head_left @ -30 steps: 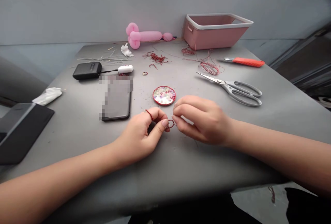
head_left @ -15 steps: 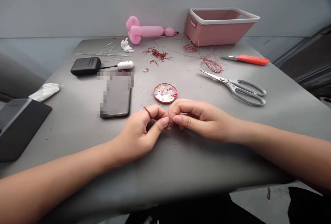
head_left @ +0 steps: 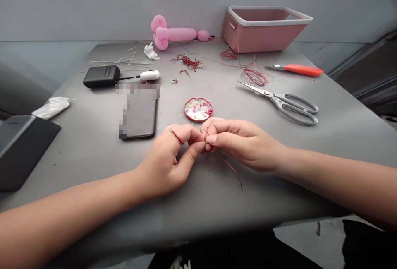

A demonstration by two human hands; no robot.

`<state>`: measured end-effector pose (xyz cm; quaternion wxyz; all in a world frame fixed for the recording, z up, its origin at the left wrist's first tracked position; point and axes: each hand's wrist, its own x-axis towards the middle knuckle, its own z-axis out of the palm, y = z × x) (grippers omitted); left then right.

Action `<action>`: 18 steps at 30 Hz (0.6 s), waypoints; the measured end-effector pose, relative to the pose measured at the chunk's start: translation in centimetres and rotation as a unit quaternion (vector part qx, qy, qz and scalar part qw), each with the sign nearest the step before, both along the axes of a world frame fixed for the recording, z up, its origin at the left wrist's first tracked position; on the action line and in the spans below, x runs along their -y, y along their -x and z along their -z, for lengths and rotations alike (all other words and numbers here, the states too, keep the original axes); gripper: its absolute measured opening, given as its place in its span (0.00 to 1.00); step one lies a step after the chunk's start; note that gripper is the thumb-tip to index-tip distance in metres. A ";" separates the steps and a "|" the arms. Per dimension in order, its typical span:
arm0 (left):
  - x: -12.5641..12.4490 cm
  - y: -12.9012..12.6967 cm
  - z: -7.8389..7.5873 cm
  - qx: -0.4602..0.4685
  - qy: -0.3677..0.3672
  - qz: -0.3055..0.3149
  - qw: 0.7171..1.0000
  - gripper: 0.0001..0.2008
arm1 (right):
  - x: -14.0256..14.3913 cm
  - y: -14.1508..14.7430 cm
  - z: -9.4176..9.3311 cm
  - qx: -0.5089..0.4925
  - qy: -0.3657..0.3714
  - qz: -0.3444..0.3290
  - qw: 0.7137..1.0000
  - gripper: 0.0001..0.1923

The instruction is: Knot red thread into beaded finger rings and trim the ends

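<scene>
Thin red cord (head_left: pixel 232 168) runs from between my fingertips, its loose end trailing down to the right over the table. My left hand (head_left: pixel 176 153) pinches the cord between thumb and index finger, and a red cord ring circles one of its fingers. Fingertip to fingertip with it, my right hand (head_left: pixel 238 140) is closed in a pinch on the same cord. The small part between the fingertips is mostly hidden. Just beyond my hands lies a round red-rimmed dish (head_left: pixel 185 114) of pale and pink beads (head_left: pixel 198 107).
Grey scissors (head_left: pixel 279 99) and an orange-handled cutter (head_left: pixel 300 70) lie right. A phone (head_left: pixel 139 111), black box (head_left: pixel 101 76) and white stick-like piece (head_left: pixel 150 75) are left. Behind are red cord pieces (head_left: pixel 190 62), coiled cord (head_left: pixel 256 76), a pink balloon (head_left: pixel 181 34) and pink basket (head_left: pixel 256 39).
My fingertips have shifted slightly and pressed closer together. The loose cord end now shows longer and clearer below my right hand. The view has tilted a little.
</scene>
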<state>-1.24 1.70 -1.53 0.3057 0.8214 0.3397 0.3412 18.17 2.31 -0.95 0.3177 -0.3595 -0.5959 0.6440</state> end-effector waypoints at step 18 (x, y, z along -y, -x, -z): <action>-0.2 0.2 0.1 0.035 -0.057 -0.075 0.995 0.04 | 1.0 -0.5 -0.5 0.175 -0.472 0.146 0.852 0.05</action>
